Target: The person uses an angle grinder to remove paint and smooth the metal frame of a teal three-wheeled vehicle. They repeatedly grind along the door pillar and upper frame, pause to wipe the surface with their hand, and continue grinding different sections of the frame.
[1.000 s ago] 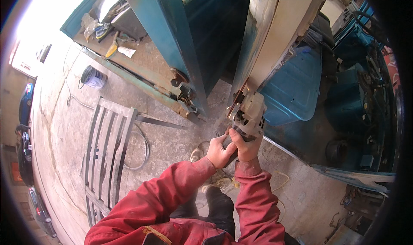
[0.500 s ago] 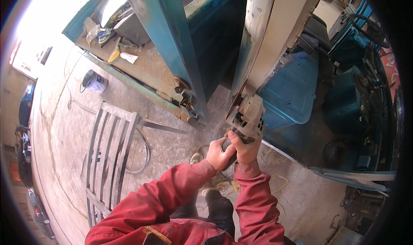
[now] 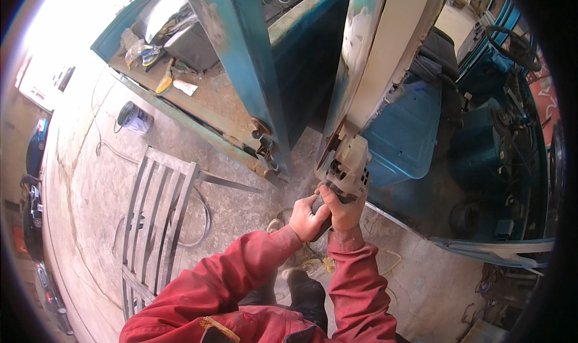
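With both hands I hold a dusty cream-coloured disc sander (image 3: 351, 156) in front of me. My left hand (image 3: 309, 218) is wrapped round its dark handle. Close beside it, my right hand (image 3: 344, 207) grips the rear of the body, thumb on top. The sander's thin reddish-brown disc (image 3: 330, 144) stands on edge at its left side. It meets, or nearly meets, the lower edge of a vehicle door (image 3: 359, 54) with patchy teal and white paint and a beige inner side; actual contact I cannot make out.
A teal pillar (image 3: 232, 54) rises left of the door. Beyond it, tools lie on a brown ledge (image 3: 217, 96). At left are a grey slatted metal chair (image 3: 174, 180), a bucket (image 3: 135, 120) and a cable on the floor. A blue plastic bin (image 3: 400, 132) sits inside the vehicle at right.
My view has shifted slightly, so the chair, bucket and pillar appear a little lower and further right. Both hands keep the same hold on the sander.
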The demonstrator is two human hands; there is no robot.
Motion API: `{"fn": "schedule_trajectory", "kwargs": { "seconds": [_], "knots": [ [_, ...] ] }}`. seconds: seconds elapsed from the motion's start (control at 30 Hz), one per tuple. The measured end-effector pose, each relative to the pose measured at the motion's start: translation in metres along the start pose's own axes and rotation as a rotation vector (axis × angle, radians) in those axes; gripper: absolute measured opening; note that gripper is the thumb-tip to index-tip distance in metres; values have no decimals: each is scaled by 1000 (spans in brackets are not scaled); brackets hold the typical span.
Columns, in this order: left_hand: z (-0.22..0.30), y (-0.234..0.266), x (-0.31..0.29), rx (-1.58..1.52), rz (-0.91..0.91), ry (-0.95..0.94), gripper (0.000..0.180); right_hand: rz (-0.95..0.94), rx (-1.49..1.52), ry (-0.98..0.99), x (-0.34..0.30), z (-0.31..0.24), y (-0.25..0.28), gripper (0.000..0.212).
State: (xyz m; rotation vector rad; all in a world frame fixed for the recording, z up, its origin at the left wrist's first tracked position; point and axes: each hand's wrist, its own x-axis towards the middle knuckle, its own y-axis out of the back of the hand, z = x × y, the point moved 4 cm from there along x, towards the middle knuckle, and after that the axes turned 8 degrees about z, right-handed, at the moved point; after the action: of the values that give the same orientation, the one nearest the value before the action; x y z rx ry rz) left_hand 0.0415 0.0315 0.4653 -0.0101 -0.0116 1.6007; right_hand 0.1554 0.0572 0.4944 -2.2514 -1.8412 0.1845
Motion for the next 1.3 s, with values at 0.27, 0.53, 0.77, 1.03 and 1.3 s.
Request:
{"fn": "schedule_trajectory", "kwargs": {
  "seconds": [0.27,0.53,0.77,1.03,1.3],
  "knots": [
    [12,1,0,13,-19,23,46,39,86,-50,-1,-9,-5,46],
    [27,1,1,13,-28,-2,44,44,88,-22,1,-20,-8,45],
    [34,0,2,-11,-25,0,42,33,92,-14,1,-33,-11,45],
    [45,-1,2,-36,-35,7,43,45,88,-12,2,-44,-14,46],
    [58,-1,4,-27,-43,-30,43,47,105,-2,3,-58,-18,42]
  ]
}}
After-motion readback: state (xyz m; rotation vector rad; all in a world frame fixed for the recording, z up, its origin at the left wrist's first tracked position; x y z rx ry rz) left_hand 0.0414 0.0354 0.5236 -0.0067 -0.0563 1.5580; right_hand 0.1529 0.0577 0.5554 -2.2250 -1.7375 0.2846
